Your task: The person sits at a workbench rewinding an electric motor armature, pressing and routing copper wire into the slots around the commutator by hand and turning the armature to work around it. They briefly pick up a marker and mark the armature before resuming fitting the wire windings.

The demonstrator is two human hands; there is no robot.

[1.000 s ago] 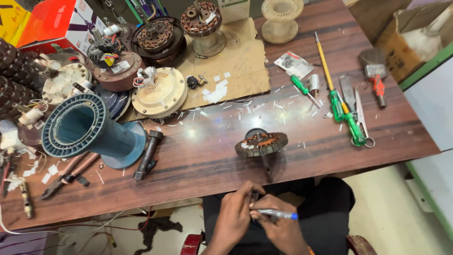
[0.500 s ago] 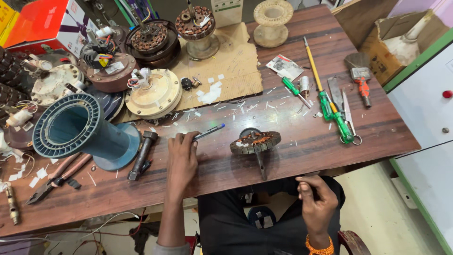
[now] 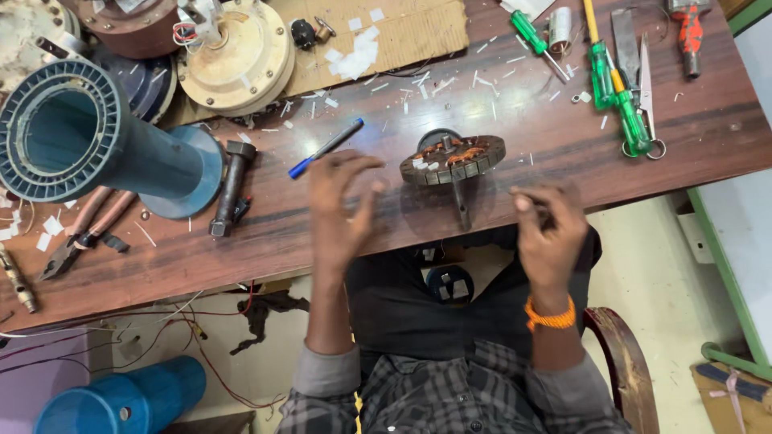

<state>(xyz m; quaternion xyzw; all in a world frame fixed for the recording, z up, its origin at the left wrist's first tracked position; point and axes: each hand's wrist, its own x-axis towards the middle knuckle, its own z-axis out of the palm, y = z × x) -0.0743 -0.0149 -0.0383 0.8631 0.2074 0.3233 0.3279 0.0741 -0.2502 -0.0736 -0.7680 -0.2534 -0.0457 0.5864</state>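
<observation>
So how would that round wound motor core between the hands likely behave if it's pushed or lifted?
The wound core looks like stacked metal with copper coils, so probably heavy for its size and stiff. Its shaft juts toward the table edge, so a push would likely pivot it rather than roll it. The exposed windings might snag or scratch.

A large blue-grey finned cylinder (image 3: 88,141) lies on its side at the left of the wooden surface (image 3: 683,137), with a dark socket tool (image 3: 229,186) just beside its base and pliers (image 3: 80,237) below it near the front edge. A cream round housing (image 3: 241,52) rests at the edge of a cardboard sheet (image 3: 402,32) scattered with white paper scraps. Green-handled screwdrivers (image 3: 615,88), scissors (image 3: 643,80) and a red-handled tool (image 3: 687,32) lie at the right.
</observation>
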